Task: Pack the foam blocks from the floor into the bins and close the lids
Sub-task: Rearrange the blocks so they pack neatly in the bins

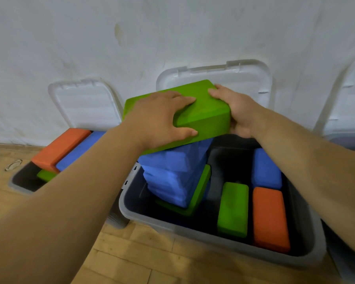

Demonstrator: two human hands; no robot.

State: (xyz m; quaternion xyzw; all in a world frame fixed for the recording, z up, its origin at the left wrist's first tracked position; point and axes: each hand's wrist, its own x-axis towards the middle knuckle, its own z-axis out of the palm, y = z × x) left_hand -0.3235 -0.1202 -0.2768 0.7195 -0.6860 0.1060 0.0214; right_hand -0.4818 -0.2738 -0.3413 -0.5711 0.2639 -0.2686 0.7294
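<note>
Head view is showing the left hand (160, 117) and right hand (237, 111) both gripping the green foam block (205, 119), fingers wrapping its top and ends, tilting it atop the leaning blue block stack (172, 173) in the grey bin (172, 224), where uneven pressing is probably risking toppling the stack or blocking the lid (244, 83).
</note>
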